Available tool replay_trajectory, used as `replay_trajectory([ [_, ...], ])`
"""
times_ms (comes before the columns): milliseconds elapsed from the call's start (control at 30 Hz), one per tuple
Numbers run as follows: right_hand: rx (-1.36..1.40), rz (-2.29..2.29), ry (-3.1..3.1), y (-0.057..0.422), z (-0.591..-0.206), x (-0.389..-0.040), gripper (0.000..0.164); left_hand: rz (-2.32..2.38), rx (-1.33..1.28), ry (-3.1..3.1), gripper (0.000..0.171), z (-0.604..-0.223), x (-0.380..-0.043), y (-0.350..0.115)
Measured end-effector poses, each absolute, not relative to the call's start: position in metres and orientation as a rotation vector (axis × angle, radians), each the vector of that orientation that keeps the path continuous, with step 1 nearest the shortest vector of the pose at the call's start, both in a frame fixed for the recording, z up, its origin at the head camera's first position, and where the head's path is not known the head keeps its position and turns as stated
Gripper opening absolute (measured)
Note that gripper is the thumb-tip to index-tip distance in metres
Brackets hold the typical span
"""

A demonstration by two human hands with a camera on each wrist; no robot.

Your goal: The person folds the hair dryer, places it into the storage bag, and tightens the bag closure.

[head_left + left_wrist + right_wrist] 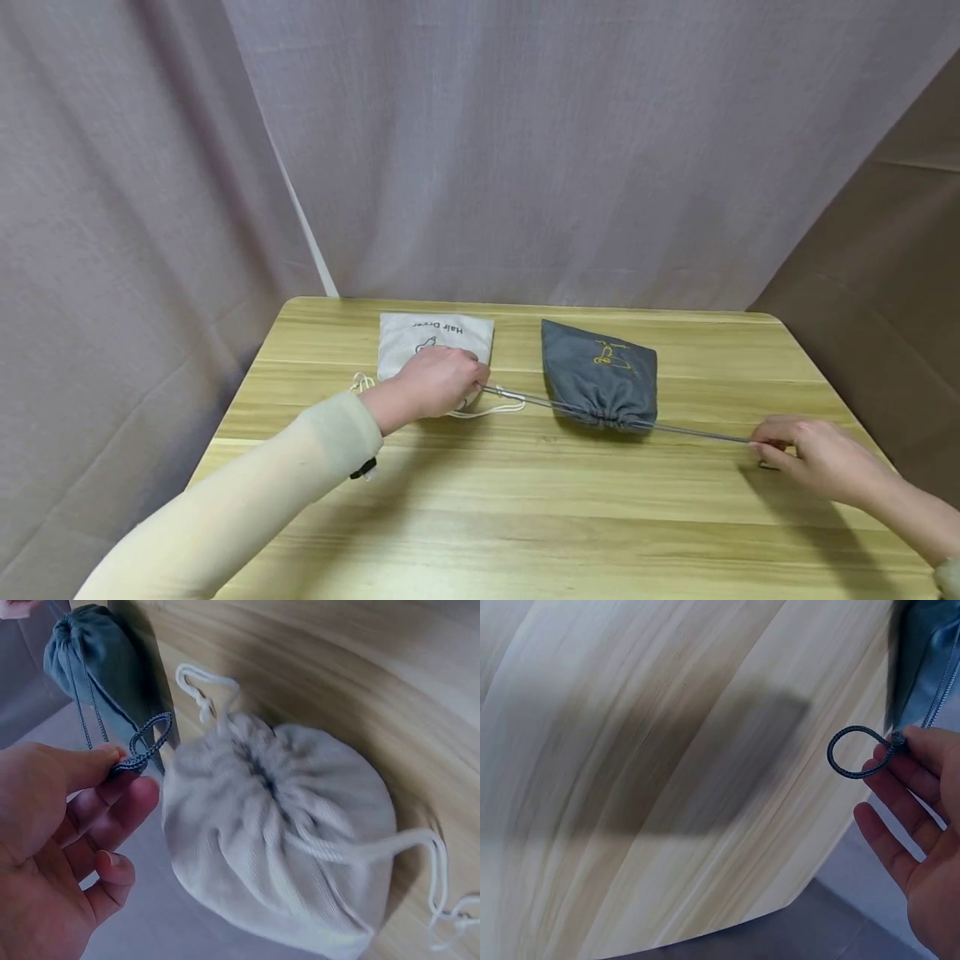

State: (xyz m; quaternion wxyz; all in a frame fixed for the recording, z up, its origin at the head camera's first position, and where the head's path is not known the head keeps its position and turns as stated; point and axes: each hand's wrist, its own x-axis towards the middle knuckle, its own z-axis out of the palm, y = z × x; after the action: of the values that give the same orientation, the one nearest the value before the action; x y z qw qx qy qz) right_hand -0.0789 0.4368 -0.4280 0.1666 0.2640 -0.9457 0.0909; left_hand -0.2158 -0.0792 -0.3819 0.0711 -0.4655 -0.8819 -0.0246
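Note:
A dark grey drawstring bag [600, 375] with a yellow print lies on the table, its mouth gathered into tight folds. My left hand [442, 379] pinches the knotted loop of its left drawstring [139, 754] between thumb and forefinger. Off to the right, my right hand [817, 458] pinches the other knotted cord end [896, 740], whose loop sticks out past the fingertips. Both cords run taut from the bag's mouth to the hands. Partly behind my left hand is a light drawstring bag [397, 337] marked "Hair Dryer", its mouth also gathered, with white cords [424, 840] trailing from it.
The wooden table [525, 533] has rounded far corners. A grey-mauve curtain [525, 150] hangs behind it, and more cloth [885, 275] hangs along the right side. A small black item [363, 469] shows beneath my left cuff.

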Motion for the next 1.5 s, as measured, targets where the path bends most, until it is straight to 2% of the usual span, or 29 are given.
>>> replay_trajectory([
  [233,0.662,0.199,-2.760,0.446,-0.427,-0.085,0.024,-0.094,-1.394,-2.621,0.030,-0.384,-0.220,-0.090],
  [533,0.536,0.112,-2.816,0.447,-0.421,-0.100,0.017,-0.180,-1.426,-2.595,0.030,-0.394,-0.216,-0.081],
  [767,0.581,0.206,-2.803,0.430,-0.426,-0.108,0.011,-0.200,-1.413,-2.593,0.032,-0.406,-0.210,-0.070],
  [1000,0.611,0.398,-2.775,0.404,-0.426,-0.113,0.018,-0.240,-1.443,-2.589,0.024,-0.413,-0.203,-0.050],
  [1500,0.678,0.548,-2.866,0.376,-0.436,-0.132,0.009,-0.131,-1.416,-2.722,0.011,-0.434,-0.208,0.000],
])
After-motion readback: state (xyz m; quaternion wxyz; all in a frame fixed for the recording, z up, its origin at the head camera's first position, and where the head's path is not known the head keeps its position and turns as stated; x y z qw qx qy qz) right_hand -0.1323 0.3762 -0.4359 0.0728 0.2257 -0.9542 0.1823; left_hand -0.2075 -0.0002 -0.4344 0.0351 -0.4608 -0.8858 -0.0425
